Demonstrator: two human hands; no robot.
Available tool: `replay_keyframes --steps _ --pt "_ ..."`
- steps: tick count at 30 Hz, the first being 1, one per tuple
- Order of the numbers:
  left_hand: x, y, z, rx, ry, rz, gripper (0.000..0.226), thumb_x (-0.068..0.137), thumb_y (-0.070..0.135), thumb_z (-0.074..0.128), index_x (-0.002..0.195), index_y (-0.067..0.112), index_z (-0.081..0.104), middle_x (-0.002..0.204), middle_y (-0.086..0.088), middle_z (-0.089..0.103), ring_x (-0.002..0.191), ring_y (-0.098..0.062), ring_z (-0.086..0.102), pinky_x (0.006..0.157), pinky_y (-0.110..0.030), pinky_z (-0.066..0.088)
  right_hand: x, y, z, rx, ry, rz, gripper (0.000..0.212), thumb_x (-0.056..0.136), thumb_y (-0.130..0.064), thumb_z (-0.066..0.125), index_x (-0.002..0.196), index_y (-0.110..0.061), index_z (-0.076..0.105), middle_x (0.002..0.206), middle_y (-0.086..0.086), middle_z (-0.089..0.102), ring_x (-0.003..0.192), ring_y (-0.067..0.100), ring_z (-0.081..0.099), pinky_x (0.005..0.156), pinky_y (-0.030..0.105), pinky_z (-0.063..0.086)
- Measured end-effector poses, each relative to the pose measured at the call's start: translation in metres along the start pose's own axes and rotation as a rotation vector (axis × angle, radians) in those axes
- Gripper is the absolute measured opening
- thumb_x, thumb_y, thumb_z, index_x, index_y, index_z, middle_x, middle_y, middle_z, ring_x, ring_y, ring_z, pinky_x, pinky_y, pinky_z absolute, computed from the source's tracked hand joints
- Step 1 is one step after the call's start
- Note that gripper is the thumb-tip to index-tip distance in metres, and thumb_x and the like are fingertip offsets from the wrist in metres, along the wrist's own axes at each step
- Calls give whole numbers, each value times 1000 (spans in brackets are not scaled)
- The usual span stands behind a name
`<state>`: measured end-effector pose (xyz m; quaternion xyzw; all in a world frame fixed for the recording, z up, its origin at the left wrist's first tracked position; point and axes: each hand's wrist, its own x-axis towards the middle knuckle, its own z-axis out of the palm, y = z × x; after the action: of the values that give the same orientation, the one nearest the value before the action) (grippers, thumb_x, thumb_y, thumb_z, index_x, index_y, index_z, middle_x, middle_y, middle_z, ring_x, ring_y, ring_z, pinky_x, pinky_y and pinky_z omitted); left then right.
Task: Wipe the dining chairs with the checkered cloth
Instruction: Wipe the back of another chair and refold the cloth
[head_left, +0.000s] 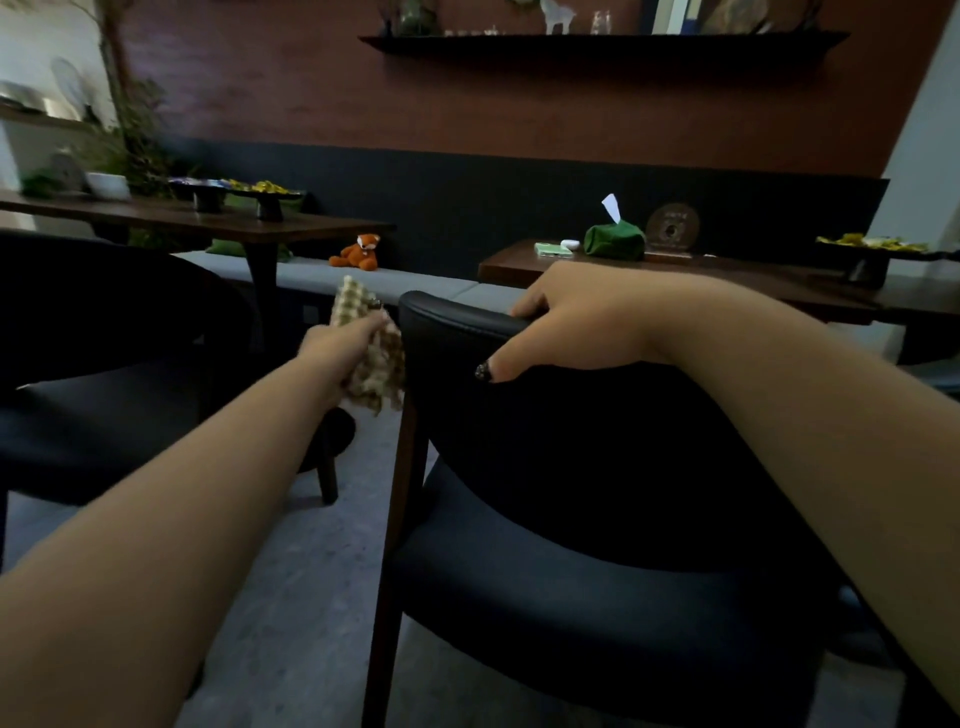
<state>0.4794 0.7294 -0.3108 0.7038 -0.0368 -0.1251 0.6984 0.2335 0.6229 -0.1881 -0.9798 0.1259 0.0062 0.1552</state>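
A: Where is the cloth (375, 358)?

B: Bunched in the left hand (340, 349), fingers curled round it; it hangs just beside the left edge of the near chair's (545, 519) backrest, touching or almost touching, I cannot tell which.

A: And the right hand (576, 325)?

B: Clamped over the top edge of that backrest, fingers curled over the far side, thumb on the near face; the 2 hands are apart, the backrest's left corner between them.

A: How far along is the job?

B: Hard to judge; the room is dim and the black upholstery shows neither dust nor wipe marks. My guess is the near chair is in hand, steadied by the right hand while the cloth works its left edge; its seat has no cloth on it. A 2nd chair (104, 364) stands at the left, untouched at present; whether it has been wiped I cannot tell.

A: What is left?

B: Likely the rest of this backrest, the seat and the legs; perhaps other chairs too.
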Motion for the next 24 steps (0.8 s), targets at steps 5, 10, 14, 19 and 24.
replay_keyframes --steps 5,10,14,19,24 --pt "-27 -5 48 -343 -70 139 41 96 36 48 135 24 45 121 -11 61 107 -29 61 94 -52 49 0 -1 0 -13 -19 7 33 78 -49 69 97 -22 72 92 -3 69 84 13 66 73 27 52" --pt "-60 -4 58 -591 -15 149 34 98 37 48 124 18 60 110 -6 67 103 -25 64 95 -41 51 7 -3 0 4 -11 94 49 79 -62 59 106 -23 67 98 -3 66 92 15 63 81 32 48" --pt "-108 -8 67 -580 65 348 35 101 36 43 132 25 54 119 3 61 109 -13 58 94 -31 45 10 -2 -4 147 187 182 50 101 -45 32 102 -10 67 89 7 63 85 24 56 75 31 43" --pt "-160 -32 92 -469 167 706 48 99 27 39 145 16 39 148 -4 43 139 -15 35 117 -38 26 11 -5 -8 328 164 348 59 100 -50 26 87 -10 67 72 5 59 84 23 52 88 34 44" --pt "-202 -48 128 -237 322 1129 51 101 11 39 146 32 25 155 -12 24 148 -30 16 118 -58 11 9 -3 -5 389 205 319 46 98 -45 35 74 -14 58 71 3 57 72 19 49 74 32 40"
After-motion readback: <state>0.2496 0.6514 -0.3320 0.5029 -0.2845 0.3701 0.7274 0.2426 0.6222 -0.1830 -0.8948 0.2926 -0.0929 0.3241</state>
